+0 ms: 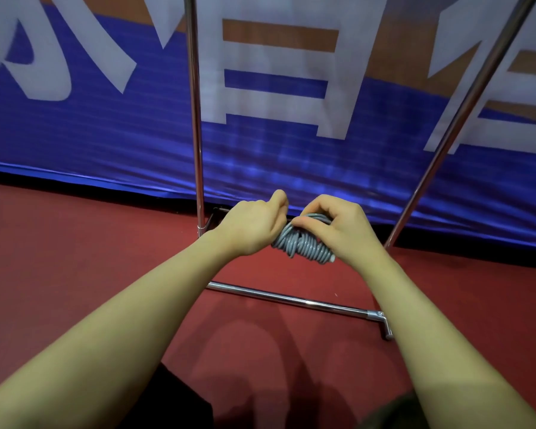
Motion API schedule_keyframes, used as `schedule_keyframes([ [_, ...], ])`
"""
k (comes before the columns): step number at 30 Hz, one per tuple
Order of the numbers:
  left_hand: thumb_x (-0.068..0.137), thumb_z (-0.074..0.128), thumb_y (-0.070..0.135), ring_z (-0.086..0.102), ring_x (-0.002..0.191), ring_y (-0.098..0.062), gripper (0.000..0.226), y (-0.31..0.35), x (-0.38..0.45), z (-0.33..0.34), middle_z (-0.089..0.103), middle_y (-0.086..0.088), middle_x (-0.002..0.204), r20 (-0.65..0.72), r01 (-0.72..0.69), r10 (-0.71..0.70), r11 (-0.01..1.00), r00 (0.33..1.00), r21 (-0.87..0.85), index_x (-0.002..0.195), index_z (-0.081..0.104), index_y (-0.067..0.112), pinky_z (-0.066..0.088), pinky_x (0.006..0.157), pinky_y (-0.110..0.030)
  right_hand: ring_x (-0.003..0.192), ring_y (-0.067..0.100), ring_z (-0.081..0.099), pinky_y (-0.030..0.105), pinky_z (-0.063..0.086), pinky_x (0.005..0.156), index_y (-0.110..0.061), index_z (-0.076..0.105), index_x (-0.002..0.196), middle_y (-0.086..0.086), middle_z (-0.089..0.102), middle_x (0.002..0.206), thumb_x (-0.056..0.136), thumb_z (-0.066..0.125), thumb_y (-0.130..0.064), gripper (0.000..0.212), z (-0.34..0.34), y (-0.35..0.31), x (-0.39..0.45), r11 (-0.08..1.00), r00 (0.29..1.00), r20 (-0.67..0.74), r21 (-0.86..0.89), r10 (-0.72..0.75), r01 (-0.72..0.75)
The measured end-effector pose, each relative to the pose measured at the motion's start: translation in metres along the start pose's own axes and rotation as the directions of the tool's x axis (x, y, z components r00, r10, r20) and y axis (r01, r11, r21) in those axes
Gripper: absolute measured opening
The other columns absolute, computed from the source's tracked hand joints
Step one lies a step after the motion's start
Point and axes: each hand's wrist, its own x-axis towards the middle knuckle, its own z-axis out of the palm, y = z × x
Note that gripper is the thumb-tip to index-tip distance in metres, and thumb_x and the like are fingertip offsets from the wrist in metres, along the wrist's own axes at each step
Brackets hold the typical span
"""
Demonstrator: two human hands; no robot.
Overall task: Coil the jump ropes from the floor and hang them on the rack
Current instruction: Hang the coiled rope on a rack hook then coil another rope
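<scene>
Left hand (254, 227) and right hand (341, 227) apparently clutch 1 coiled gray jump rope (300, 243).

Between the rack's two chrome uprights (195, 119) and (464, 119) the way stands open above the red floor (75, 258), barred low by the base bar (291, 300) and behind by the blue banner (106, 134).

Red floor (75, 258), blue banner (90, 134)
</scene>
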Motion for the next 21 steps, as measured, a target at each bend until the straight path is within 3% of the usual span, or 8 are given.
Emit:
schedule_keyframes([
  [3,0.099,0.027,0.028,0.055,0.071,-0.043,0.027,0.001,-0.001,-0.002,0.060,-0.012,0.071,-0.092,-0.056,0.054,0.998,0.994,-0.013,0.107,0.042,0.007,0.026,0.059,-0.037,0.062,0.005,0.052,0.022,0.042,0.064,-0.018,0.062,0.070,-0.006,0.064,0.066,0.076,0.078,-0.026,0.019,-0.002,0.001,0.000,0.993,0.995,0.011,0.066,0.101,-0.102],
  [6,0.088,0.017,0.034,0.053,0.053,-0.040,0.045,-0.001,-0.002,-0.005,0.054,-0.007,0.054,-0.285,-0.114,0.117,0.993,0.951,0.028,0.104,0.047,0.005,0.026,0.050,-0.033,0.059,0.002,0.050,0.018,0.039,0.061,-0.019,0.066,0.075,-0.011,0.059,0.062,0.077,0.076,-0.031,0.015,-0.003,0.003,0.000,0.989,0.989,0.064,0.054,0.134,-0.137],
  [10,0.085,0.030,0.021,0.039,0.028,-0.030,0.012,-0.002,-0.001,-0.010,0.040,0.000,0.035,-0.416,-0.189,0.211,0.977,0.885,0.093,0.093,0.037,0.014,0.009,0.044,-0.018,0.076,0.008,0.055,0.026,0.042,0.076,-0.021,0.075,0.093,-0.005,0.056,0.079,0.086,0.066,-0.033,0.017,-0.005,0.006,0.000,0.995,0.979,0.198,-0.096,0.043,-0.024],
  [13,0.084,0.035,0.018,0.038,0.027,-0.028,0.007,-0.001,-0.001,-0.010,0.039,0.000,0.034,-0.431,-0.226,0.252,0.968,0.867,0.110,0.091,0.035,0.015,0.016,0.043,-0.019,0.087,0.015,0.061,0.034,0.046,0.085,-0.025,0.074,0.098,0.004,0.065,0.088,0.091,0.059,-0.035,0.020,-0.008,0.007,-0.001,0.994,0.956,0.292,-0.109,0.038,-0.006],
  [16,0.083,0.036,0.016,0.038,0.029,-0.027,0.007,0.003,-0.002,-0.012,0.040,0.001,0.037,-0.472,-0.249,0.265,0.963,0.841,0.098,0.091,0.037,0.015,0.019,0.042,-0.021,0.086,0.025,0.066,0.041,0.050,0.083,-0.035,0.071,0.094,0.009,0.072,0.091,0.091,0.057,-0.042,0.017,-0.008,0.004,-0.003,0.993,0.930,0.348,-0.021,0.115,-0.115],
  [18,0.082,0.038,0.014,0.039,0.033,-0.028,0.008,0.003,-0.002,-0.015,0.043,0.001,0.040,-0.502,-0.258,0.286,0.958,0.816,0.126,0.090,0.041,0.014,0.021,0.044,-0.025,0.076,0.026,0.066,0.041,0.051,0.076,-0.035,0.070,0.089,0.009,0.072,0.084,0.091,0.057,-0.044,0.016,-0.005,0.005,-0.004,0.995,0.943,0.318,-0.012,0.099,-0.100],
  [21,0.082,0.042,0.011,0.047,0.050,-0.031,0.015,0.003,0.005,-0.018,0.056,-0.007,0.057,-0.576,-0.244,0.300,0.954,0.760,0.174,0.087,0.054,0.005,0.024,0.056,-0.028,0.065,0.012,0.061,0.037,0.050,0.073,-0.024,0.072,0.093,-0.001,0.070,0.073,0.089,0.058,-0.043,0.024,0.003,0.007,-0.004,0.998,0.981,0.185,-0.007,0.056,-0.055],
])
